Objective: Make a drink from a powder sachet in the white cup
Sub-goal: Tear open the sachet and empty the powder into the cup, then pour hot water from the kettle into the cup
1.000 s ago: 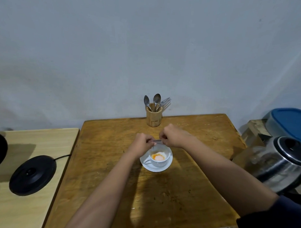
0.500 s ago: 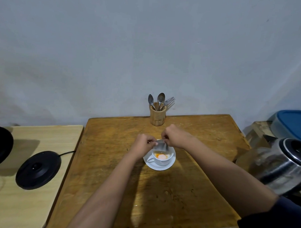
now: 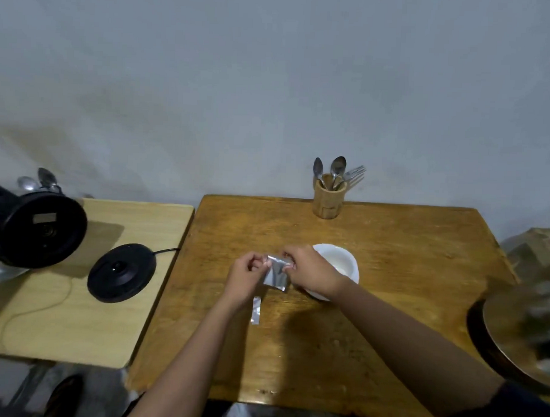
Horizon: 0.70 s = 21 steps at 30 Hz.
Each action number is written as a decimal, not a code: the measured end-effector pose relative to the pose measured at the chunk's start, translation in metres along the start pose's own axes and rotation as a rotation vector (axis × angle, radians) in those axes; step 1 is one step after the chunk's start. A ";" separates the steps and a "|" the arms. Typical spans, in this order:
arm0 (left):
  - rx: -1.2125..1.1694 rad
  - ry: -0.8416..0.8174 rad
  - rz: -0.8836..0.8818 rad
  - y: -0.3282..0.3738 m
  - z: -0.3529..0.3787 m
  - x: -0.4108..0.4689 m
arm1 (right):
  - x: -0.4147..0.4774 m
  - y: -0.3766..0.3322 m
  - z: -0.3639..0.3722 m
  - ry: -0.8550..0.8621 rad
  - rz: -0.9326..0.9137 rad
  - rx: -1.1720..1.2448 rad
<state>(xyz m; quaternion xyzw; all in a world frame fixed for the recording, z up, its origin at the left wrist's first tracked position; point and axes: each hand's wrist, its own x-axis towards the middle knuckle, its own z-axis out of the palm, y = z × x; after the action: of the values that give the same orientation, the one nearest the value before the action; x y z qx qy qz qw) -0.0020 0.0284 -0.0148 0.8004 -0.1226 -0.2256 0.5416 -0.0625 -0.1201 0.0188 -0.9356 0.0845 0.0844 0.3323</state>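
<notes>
Silver foil sachet (image 3: 276, 272) is pinched at its top edge between left hand (image 3: 246, 277) and right hand (image 3: 310, 272), just left of the white cup (image 3: 343, 263) on the bench (image 3: 388, 321).

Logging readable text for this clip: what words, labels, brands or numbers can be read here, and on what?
None can be read.
silver sachet, held by the left hand and right hand: no print visible.
torn-off strip: plain.
kettle underside: pale label, too blurred to read.
</notes>
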 end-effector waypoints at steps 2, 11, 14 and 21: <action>-0.010 -0.004 -0.022 -0.010 0.002 -0.006 | -0.003 0.000 0.012 -0.045 0.044 0.018; 0.067 0.003 -0.169 -0.051 0.006 -0.024 | -0.005 0.018 0.063 -0.058 0.017 0.038; 0.151 0.034 -0.146 -0.053 0.012 -0.028 | -0.007 0.022 0.069 -0.007 -0.033 0.025; 0.529 0.072 0.020 -0.055 0.020 -0.042 | -0.012 0.024 0.074 -0.026 -0.135 -0.175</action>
<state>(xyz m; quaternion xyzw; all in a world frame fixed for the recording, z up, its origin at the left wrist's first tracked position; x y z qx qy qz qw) -0.0515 0.0513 -0.0620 0.9204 -0.1659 -0.1517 0.3198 -0.0872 -0.0902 -0.0497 -0.9635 0.0094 0.0808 0.2552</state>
